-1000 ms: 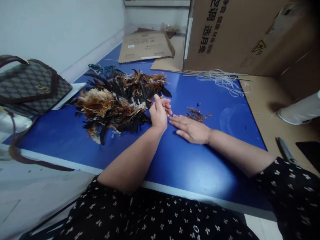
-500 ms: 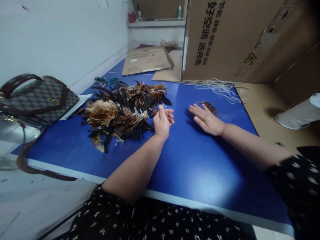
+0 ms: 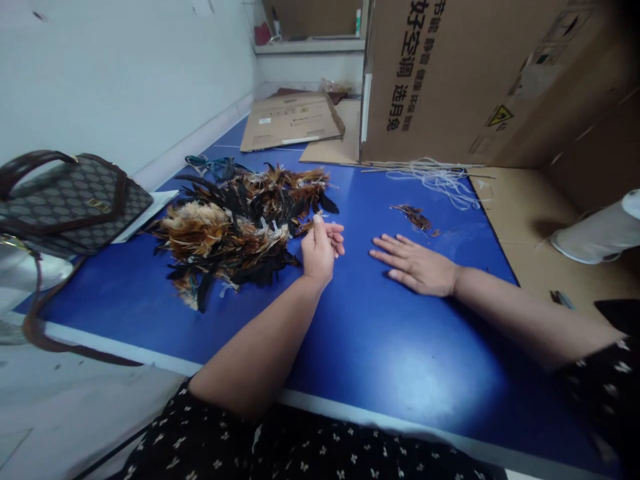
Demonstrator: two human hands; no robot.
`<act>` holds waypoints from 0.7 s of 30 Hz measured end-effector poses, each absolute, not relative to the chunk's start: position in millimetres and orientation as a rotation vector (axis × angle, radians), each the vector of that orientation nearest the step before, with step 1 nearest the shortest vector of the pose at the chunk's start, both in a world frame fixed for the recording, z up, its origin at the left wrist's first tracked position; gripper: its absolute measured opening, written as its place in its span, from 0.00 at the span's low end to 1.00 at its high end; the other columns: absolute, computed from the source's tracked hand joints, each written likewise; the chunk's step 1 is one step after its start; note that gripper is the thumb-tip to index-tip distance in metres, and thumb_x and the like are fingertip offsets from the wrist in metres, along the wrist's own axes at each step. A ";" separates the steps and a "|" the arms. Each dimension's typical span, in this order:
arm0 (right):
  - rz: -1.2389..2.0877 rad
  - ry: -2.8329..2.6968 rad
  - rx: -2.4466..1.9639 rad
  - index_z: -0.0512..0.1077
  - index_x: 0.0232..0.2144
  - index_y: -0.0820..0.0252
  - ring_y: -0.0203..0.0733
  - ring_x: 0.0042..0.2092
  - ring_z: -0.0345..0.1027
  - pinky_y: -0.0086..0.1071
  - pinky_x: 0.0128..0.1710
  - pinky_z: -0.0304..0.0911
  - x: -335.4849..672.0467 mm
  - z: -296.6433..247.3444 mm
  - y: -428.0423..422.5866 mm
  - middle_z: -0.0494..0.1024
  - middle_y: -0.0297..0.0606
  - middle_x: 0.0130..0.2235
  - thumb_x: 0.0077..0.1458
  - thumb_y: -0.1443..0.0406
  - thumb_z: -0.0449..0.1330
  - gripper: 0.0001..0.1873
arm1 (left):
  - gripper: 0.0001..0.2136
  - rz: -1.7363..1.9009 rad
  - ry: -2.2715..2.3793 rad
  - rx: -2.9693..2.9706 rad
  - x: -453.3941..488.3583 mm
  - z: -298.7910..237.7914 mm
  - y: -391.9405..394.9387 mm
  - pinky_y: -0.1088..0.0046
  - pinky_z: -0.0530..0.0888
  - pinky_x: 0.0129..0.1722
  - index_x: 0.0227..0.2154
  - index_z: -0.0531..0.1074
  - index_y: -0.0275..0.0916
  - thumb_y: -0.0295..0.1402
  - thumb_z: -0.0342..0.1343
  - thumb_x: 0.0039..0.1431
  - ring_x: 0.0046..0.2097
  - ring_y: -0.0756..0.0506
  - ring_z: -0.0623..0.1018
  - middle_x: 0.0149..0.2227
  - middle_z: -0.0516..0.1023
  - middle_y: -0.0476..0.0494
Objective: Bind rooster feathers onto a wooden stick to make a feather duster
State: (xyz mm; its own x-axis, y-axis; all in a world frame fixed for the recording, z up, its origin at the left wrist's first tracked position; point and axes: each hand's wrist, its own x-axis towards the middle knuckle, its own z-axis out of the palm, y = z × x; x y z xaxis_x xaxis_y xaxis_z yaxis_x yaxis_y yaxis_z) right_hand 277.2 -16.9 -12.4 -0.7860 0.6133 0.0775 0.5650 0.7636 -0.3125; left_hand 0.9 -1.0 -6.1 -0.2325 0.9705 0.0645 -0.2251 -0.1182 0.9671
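Note:
A heap of brown, tan and black feathers (image 3: 240,227) lies on the blue table (image 3: 380,347). My left hand (image 3: 320,250) rests on its edge right beside the heap, fingers curled loosely, nothing visible in them. My right hand (image 3: 415,263) lies flat on the table with fingers stretched out, holding nothing. A small clump of brown feather scraps (image 3: 414,217) sits just beyond my right hand, apart from it.
A patterned handbag (image 3: 70,200) stands at the left table edge. A big cardboard box (image 3: 475,73) rises at the back right, with white strings (image 3: 435,175) at its foot. Flattened cardboard (image 3: 293,120) lies at the back. Cardboard sheet (image 3: 540,220) covers the right side.
My right hand went out to the scrap clump, then drew back toward me and now lies flat. The scraps lie farther from me than before. My left hand stayed beside the heap.

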 end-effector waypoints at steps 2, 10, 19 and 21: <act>0.389 -2.742 -1.050 0.58 0.79 0.51 0.52 0.81 0.38 0.57 0.80 0.38 289.6 -14.5 22.7 0.49 0.36 0.80 0.77 0.48 0.47 0.35 | 0.37 1.537 1.155 0.983 0.8 -7.4 1.7 0.76 0.62 0.18 0.34 0.77 0.37 0.70 0.45 0.68 0.21 0.52 0.72 0.25 0.75 0.46; 0.246 -2.552 -1.461 0.57 0.79 0.52 0.52 0.81 0.42 0.59 0.81 0.35 291.3 -1.7 39.1 0.51 0.34 0.80 0.77 0.46 0.40 0.37 | 0.35 1.519 1.138 0.988 1.3 -7.2 2.8 0.76 0.62 0.18 0.33 0.78 0.36 0.67 0.49 0.67 0.20 0.52 0.73 0.24 0.75 0.46; -0.068 -2.003 -2.276 0.44 0.82 0.71 0.73 0.81 0.29 0.71 0.77 0.37 365.5 -16.7 -147.3 0.34 0.59 0.81 0.74 0.40 0.40 0.51 | 0.34 1.486 1.124 0.975 4.8 -5.9 -1.9 0.75 0.63 0.17 0.32 0.79 0.37 0.67 0.50 0.68 0.20 0.52 0.73 0.25 0.76 0.45; -0.009 -1.984 -2.396 0.47 0.80 0.77 0.73 0.81 0.31 0.67 0.78 0.39 379.7 -25.2 -153.5 0.41 0.65 0.80 0.72 0.37 0.39 0.55 | 0.34 1.478 1.118 0.980 6.8 -5.6 -2.6 0.75 0.62 0.17 0.32 0.79 0.36 0.67 0.50 0.68 0.20 0.52 0.73 0.24 0.76 0.45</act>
State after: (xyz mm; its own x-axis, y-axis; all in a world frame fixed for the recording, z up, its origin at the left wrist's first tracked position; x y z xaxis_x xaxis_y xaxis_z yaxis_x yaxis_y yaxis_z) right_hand 379.7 -153.5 -25.2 0.1867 0.9821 0.0242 0.9823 -0.1863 -0.0198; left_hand 6.8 -2.6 -5.6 -0.1736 0.9842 0.0341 -0.2353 -0.0751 0.9690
